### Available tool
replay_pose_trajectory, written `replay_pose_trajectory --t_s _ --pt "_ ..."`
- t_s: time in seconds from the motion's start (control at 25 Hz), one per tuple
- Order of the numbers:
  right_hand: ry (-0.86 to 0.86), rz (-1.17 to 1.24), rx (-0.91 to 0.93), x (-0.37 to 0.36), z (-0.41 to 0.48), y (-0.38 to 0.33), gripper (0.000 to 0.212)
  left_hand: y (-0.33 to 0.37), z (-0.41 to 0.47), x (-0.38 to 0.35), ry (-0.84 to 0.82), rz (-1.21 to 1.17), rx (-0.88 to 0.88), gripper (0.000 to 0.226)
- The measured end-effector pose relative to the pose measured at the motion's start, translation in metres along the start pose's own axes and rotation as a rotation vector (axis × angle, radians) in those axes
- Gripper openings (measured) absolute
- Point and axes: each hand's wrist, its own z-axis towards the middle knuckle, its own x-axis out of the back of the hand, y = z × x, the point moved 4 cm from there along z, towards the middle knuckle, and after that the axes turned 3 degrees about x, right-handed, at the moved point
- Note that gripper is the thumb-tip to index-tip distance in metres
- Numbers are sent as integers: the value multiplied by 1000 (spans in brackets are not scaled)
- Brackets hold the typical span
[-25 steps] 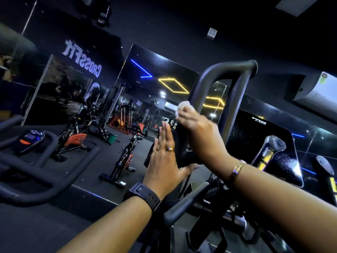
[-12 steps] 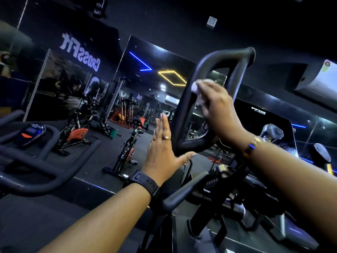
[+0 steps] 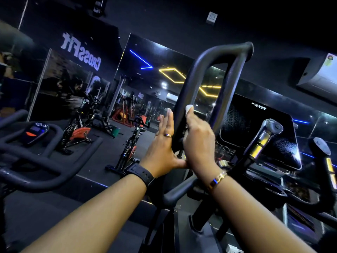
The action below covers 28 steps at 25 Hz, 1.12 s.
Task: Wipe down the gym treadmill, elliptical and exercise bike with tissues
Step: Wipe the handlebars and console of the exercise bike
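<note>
— Tissue (image 3: 189,108)?
— We pinch it in our right hand (image 3: 198,143), fingers curled round the left bar of the handlebar loop (image 3: 189,83).
— Left hand (image 3: 162,148)?
— Flat, fingers straight, pressed against that bar's outer side.

Inside the handlebar loop (image 3: 188,88): we are seeing open room between its two bars, above our right hand (image 3: 198,143) clutching the tissue (image 3: 188,108).
Left of the loop: our left hand (image 3: 163,145) is lying flat against the bar.
Right: a yellow-banded lever (image 3: 262,141) is standing near, narrowing our way.
Low left: a neighbouring handlebar (image 3: 45,173) is crossing.
</note>
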Motion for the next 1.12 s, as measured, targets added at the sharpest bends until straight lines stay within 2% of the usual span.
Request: replay_pose_trajectory --t_s 0.08,0.16,0.24,0.32,0.4,0.52,0.64,0.72,0.8,0.92,1.12 --pt "-74 11 168 9 -19 2 57 3 -4 -1 -17 154 -116 151" --pt "-148 -80 437 20 -32 7 52 3 -5 -1 -11 314 -188 153" --pt "-130 -212 599 30 -34 24 43 1 -4 -1 -22 407 -216 150" --pt "-68 -315 552 39 -22 46 38 0 -4 1 -14 471 -269 140" --pt "-26 -360 409 40 -16 54 35 0 -6 4 -30 458 -337 123" --pt "37 -158 250 16 -40 26 27 -3 -7 11 -67 363 -366 100" --pt "10 47 75 -9 -74 -16 45 -6 -3 23 -90 351 -406 90" --pt "52 188 3 -17 -90 -29 45 -7 0 30 -113 396 -443 88" --pt "68 221 43 -24 -108 -41 40 -6 2 34 -130 441 -459 88" --pt "58 113 172 -33 -147 -52 34 -3 -1 33 -131 452 -469 85" --pt "73 290 129 -29 -201 -52 42 -4 -4 36 -105 530 -467 74"
